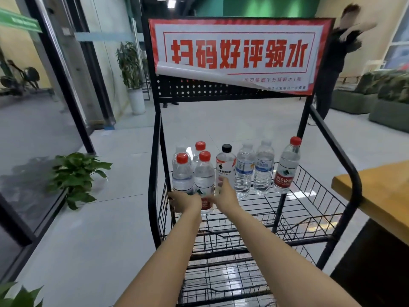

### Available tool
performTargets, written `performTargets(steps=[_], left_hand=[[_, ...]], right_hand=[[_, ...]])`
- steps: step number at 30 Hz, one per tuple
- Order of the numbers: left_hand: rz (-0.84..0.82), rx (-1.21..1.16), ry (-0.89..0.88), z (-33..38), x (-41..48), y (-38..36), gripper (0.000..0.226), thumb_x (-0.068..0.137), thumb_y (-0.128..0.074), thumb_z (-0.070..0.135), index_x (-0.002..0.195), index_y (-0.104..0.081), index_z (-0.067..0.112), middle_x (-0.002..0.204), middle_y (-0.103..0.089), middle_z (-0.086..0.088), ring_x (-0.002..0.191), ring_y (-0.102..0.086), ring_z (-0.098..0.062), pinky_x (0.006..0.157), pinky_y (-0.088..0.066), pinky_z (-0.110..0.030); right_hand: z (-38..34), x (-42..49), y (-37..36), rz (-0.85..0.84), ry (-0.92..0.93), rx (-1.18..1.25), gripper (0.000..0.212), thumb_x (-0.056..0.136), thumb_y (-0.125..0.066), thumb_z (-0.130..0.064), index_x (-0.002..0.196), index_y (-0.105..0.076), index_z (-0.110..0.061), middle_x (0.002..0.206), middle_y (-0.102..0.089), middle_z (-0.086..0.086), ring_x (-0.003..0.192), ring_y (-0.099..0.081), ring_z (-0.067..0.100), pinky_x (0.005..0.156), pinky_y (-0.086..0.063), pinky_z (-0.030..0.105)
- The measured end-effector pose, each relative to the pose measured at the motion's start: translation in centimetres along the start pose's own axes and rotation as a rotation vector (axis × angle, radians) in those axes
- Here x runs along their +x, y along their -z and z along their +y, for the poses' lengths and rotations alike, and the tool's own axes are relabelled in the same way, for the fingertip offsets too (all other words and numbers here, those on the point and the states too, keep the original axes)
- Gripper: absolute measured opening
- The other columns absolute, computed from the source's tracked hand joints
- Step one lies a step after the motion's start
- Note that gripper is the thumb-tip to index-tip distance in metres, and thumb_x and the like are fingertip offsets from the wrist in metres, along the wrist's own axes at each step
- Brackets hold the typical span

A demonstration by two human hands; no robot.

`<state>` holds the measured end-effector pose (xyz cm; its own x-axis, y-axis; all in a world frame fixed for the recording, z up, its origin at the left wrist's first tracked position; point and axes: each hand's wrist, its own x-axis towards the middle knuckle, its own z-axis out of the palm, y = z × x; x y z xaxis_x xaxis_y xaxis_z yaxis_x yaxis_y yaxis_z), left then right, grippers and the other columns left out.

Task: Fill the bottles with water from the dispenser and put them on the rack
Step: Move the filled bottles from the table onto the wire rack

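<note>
- Placing is looking like the step in hand: the left hand point(184, 202) is gripping the base of the near-left red-capped bottle point(182, 173) on the wire rack point(199, 91), top shelf.
- The right hand point(224, 196) is touching the black-capped bottle point(225, 167); whether its fingers are gripping, I cannot tell.
- Next, I judge, both hands are needing a gentle release, so the bottles stand upright.

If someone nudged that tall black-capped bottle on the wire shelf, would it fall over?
Probably tippy: the black-capped bottle is tall, narrow and stands on open wire shelf bars. The red-capped bottle and clear-capped bottle close beside it might catch it. Its smooth plastic likely feels slippery.
</note>
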<state>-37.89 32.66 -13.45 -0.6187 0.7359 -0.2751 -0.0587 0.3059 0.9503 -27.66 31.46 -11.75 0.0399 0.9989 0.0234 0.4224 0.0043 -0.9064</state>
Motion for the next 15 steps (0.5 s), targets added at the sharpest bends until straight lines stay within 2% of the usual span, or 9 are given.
performTargets(steps=[2,4,6,7,9,11,13,15], left_hand=[[-0.015,-0.041,0.024,0.1,-0.7,-0.7,0.076,0.073,-0.076,0.003,0.137,-0.035,0.007,0.142,-0.042,-0.021,0.128,-0.046,-0.040,0.102,-0.047,-0.051],[-0.066,-0.066,0.014,0.2,-2.2,-1.5,0.091,0.060,-0.078,0.015,0.140,-0.034,0.010,0.145,-0.043,-0.019,0.128,-0.047,-0.037,0.103,-0.046,-0.051],[-0.097,-0.035,-0.018,0.5,-4.9,-2.5,0.097,0.074,-0.075,0.014,0.151,-0.016,0.007,0.157,-0.025,-0.019,0.139,-0.033,-0.037,0.112,-0.035,-0.047],[-0.094,-0.010,-0.061,1.0,-6.8,-2.8,0.091,0.082,-0.070,0.008,0.153,-0.012,0.004,0.157,-0.022,-0.021,0.140,-0.030,-0.038,0.114,-0.033,-0.046],[-0.133,-0.043,-0.152,2.1,-10.7,-4.0,0.076,0.087,-0.064,0.002,0.149,-0.020,0.002,0.152,-0.029,-0.021,0.136,-0.036,-0.037,0.111,-0.036,-0.048],[-0.197,-0.057,-0.220,2.7,-14.2,-6.1,0.071,0.086,-0.065,0.002,0.146,-0.027,0.001,0.149,-0.032,-0.020,0.135,-0.036,-0.037,0.111,-0.036,-0.049],[-0.294,-0.046,-0.265,3.1,-17.5,-8.3,0.069,0.086,-0.065,0.002,0.145,-0.030,0.004,0.149,-0.033,-0.018,0.136,-0.036,-0.037,0.112,-0.035,-0.048],[-0.389,-0.052,-0.342,3.3,-20.9,-10.6,0.068,0.088,-0.064,0.004,0.147,-0.030,0.007,0.148,-0.034,-0.016,0.138,-0.034,-0.035,0.113,-0.033,-0.046]], right_hand=[[-0.4,-0.9,1.4,0.027,0.020,-0.012,0.075,0.078,-0.080,-0.014,0.139,-0.037,-0.009,0.130,-0.053,0.007,0.112,-0.054,0.019,0.100,-0.046,0.035],[-0.5,-2.2,3.2,0.059,0.046,-0.026,0.069,0.081,-0.077,-0.013,0.138,-0.039,-0.011,0.127,-0.053,0.004,0.104,-0.053,0.015,0.099,-0.047,0.037],[-0.5,-3.7,5.4,0.108,0.088,-0.036,0.067,0.081,-0.077,-0.016,0.137,-0.040,-0.014,0.129,-0.054,0.003,0.108,-0.055,0.019,0.098,-0.048,0.042],[-0.4,-4.5,6.7,0.138,0.110,-0.039,0.065,0.081,-0.077,-0.018,0.135,-0.042,-0.016,0.130,-0.055,0.002,0.110,-0.056,0.021,0.097,-0.049,0.044],[0.0,-6.1,9.6,0.211,0.156,-0.056,0.058,0.081,-0.077,-0.018,0.130,-0.046,-0.017,0.127,-0.058,0.003,0.109,-0.058,0.021,0.094,-0.051,0.045],[0.4,-8.0,13.2,0.309,0.181,-0.072,0.054,0.082,-0.075,-0.015,0.129,-0.048,-0.016,0.122,-0.060,0.001,0.104,-0.060,0.017,0.092,-0.051,0.040],[0.9,-9.8,17.0,0.413,0.195,-0.075,0.052,0.084,-0.073,-0.012,0.130,-0.049,-0.016,0.117,-0.060,-0.004,0.098,-0.058,0.009,0.088,-0.051,0.029],[1.8,-11.5,20.9,0.532,0.198,-0.078,0.051,0.086,-0.072,-0.013,0.130,-0.048,-0.017,0.117,-0.056,-0.007,0.099,-0.056,0.006,0.087,-0.050,0.024]])
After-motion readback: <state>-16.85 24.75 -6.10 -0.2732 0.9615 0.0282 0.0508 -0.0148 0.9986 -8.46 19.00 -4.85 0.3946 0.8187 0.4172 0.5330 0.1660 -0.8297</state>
